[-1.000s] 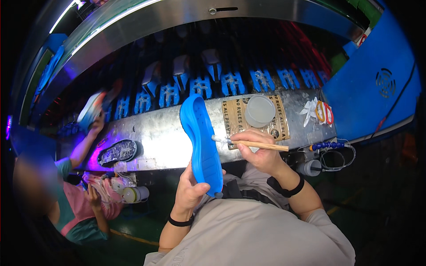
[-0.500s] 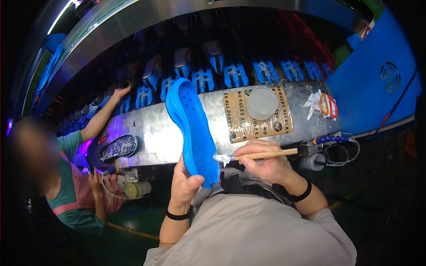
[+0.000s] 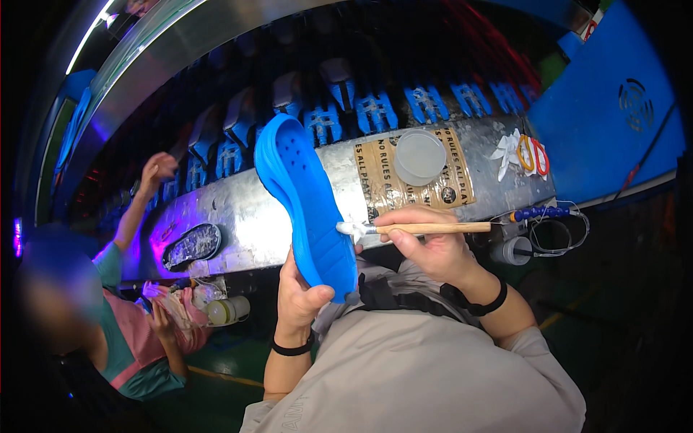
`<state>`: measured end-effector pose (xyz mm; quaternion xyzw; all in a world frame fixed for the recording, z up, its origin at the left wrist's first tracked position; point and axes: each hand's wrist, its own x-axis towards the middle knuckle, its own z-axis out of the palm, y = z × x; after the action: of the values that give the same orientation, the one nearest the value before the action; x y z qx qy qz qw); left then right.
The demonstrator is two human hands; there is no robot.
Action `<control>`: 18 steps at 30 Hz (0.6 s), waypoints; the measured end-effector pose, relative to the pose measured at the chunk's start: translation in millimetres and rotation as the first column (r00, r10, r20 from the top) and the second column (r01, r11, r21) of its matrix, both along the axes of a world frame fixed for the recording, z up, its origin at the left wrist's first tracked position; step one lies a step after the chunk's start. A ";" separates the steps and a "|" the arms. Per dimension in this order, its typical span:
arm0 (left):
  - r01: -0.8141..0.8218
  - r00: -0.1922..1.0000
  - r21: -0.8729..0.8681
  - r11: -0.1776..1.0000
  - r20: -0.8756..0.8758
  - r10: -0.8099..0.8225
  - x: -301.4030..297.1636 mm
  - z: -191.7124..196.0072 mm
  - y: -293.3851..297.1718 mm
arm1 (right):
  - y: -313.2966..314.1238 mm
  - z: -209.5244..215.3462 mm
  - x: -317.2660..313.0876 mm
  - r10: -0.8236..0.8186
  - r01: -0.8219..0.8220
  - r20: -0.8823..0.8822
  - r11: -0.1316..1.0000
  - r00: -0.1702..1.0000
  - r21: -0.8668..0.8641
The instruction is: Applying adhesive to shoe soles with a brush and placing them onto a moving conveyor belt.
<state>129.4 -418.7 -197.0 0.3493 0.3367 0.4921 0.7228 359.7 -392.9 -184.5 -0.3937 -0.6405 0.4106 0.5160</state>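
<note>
Metal bench (image 3: 242, 209) behind, the blue sole (image 3: 312, 206) curves, perforated at one end.

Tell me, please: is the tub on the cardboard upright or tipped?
Upright: the tub stands on the cardboard, and its round top, more than its side, faces the camera.

A shoemaking workshop: blue clamps (image 3: 376, 113) and shoe-shaped pieces (image 3: 287, 88) stand beyond the metal bench (image 3: 245, 206)'s far edge, an aproned co-worker (image 3: 137, 343) is by its left end, and a brush (image 3: 433, 228) is at a blue sole (image 3: 307, 195).
</note>
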 end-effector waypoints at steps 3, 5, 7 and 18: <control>0.036 0.999 0.010 0.999 -0.005 -0.036 -1.3 0.2 0.5 | -1.2 -1.2 -0.4 0.007 -0.009 0.053 0.999 0.999 0.035; 0.020 1.000 0.013 1.000 -0.005 -0.020 -3.5 -0.8 0.4 | -5.4 0.4 1.9 0.027 -0.033 0.094 0.998 0.995 0.062; -0.007 1.000 0.030 1.000 -0.021 0.007 -3.6 -2.8 0.8 | -10.2 2.2 2.5 0.048 -0.055 0.118 0.997 0.992 0.059; -0.076 0.986 0.068 0.995 -0.145 0.085 3.0 8.3 0.8 | -12.5 9.9 9.1 0.102 -0.109 0.092 0.992 0.991 0.069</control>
<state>132.5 -417.9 -188.7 0.3931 0.3877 0.5041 0.6641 368.8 -405.3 -174.6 -0.3574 -0.6973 0.3956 0.4791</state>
